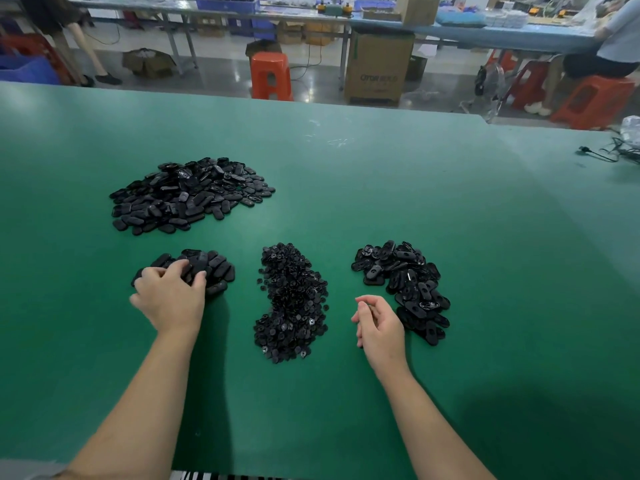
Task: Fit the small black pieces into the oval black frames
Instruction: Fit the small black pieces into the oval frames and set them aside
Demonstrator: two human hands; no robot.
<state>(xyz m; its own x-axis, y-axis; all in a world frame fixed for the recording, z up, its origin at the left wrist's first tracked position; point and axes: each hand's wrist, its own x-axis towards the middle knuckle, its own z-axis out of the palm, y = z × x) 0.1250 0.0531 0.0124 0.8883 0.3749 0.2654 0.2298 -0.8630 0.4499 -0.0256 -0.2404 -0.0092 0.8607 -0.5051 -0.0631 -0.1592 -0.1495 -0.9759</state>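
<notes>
Four black heaps lie on the green table [381, 174]. A big pile of oval frames [190, 195] sits at the far left. A smaller pile of oval frames [214, 271] lies nearer, and my left hand [169, 296] rests on its near side with fingers curled round frames at its edge. A long heap of small black pieces [292, 303] runs down the middle. Oval frames with holes showing [405, 285] are heaped at the right. My right hand [377, 323] hovers beside that heap, fingers loosely curled, with nothing visible in it.
A black cable [599, 154] and a clear plastic bag [632, 131] lie at the table's far right corner. Beyond the table edge stand an orange stool [270, 76], a cardboard box [379, 69] and a seated person [613, 46] at another bench.
</notes>
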